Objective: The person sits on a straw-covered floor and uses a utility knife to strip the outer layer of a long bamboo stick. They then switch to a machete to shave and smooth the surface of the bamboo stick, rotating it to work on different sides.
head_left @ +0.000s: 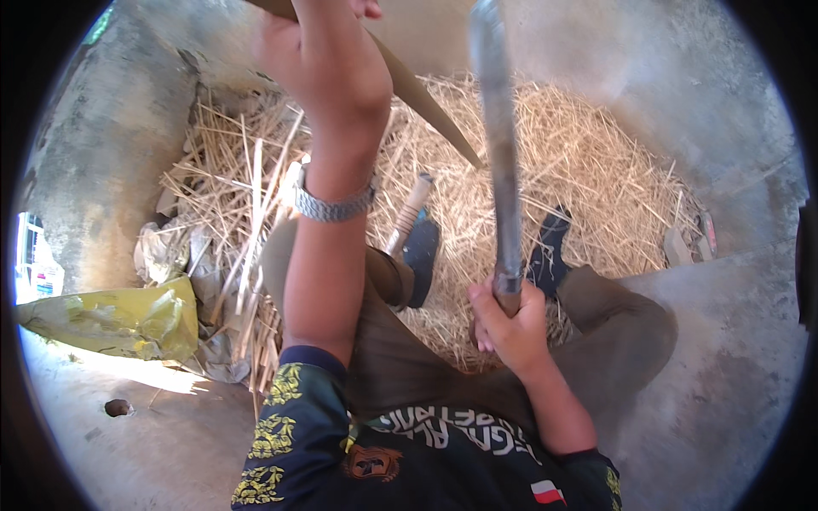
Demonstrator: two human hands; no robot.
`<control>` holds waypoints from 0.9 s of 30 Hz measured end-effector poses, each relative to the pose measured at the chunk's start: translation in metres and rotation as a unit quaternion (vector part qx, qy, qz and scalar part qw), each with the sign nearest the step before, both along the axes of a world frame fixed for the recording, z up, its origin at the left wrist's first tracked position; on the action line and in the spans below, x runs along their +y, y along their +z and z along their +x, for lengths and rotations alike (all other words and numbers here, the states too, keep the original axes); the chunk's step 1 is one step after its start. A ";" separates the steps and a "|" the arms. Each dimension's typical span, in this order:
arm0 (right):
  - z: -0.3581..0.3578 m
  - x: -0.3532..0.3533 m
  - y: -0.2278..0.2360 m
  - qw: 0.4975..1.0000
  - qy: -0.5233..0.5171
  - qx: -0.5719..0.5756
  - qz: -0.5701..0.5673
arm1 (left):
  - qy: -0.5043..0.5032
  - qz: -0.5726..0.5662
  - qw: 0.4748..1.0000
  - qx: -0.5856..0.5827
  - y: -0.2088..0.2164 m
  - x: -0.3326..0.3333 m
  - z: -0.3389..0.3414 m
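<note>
While the right hand (517,330) is gripping the long knife (498,128), the left hand (332,64) is clasping the tapered strip (419,98), which is slanting rightward from far left above the straw (596,153). Good control, I'd judge, is depending on steady grips and keeping feet (420,260) clear of the knife.

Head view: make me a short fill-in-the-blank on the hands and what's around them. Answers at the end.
1. The right hand grips a long knife by its ____.
2. The left hand holds a long olive strip whose lower end tapers to a ____.
3. A grey link band circles the person's ____ wrist.
4. The plastic sheet at the picture's left side is coloured ____.

Missing words: handle; point; left; yellow.
</note>
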State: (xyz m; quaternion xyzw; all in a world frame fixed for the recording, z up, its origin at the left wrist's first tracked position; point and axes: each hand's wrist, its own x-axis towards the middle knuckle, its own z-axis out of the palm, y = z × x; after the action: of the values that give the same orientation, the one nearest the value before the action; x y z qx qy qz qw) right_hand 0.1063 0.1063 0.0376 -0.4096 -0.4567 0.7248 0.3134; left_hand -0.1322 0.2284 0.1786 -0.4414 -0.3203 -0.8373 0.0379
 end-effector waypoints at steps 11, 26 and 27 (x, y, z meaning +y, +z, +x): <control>0.007 -0.006 0.008 0.996 -0.029 -0.026 0.085 | -0.061 -0.014 0.998 0.000 0.012 -0.017 0.010; 0.016 0.001 0.022 0.991 -0.003 -0.089 0.101 | -0.110 -0.006 0.989 -0.101 0.016 -0.019 -0.013; 0.017 -0.001 0.026 0.991 -0.018 -0.081 0.103 | -0.106 -0.003 0.988 -0.112 0.018 -0.021 -0.018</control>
State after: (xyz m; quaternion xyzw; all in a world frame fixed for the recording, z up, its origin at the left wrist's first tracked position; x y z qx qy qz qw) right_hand 0.1233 0.1052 0.0633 -0.4407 -0.5457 0.6325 0.3287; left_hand -0.1501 0.2071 0.1971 -0.3762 -0.2764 -0.8799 -0.0888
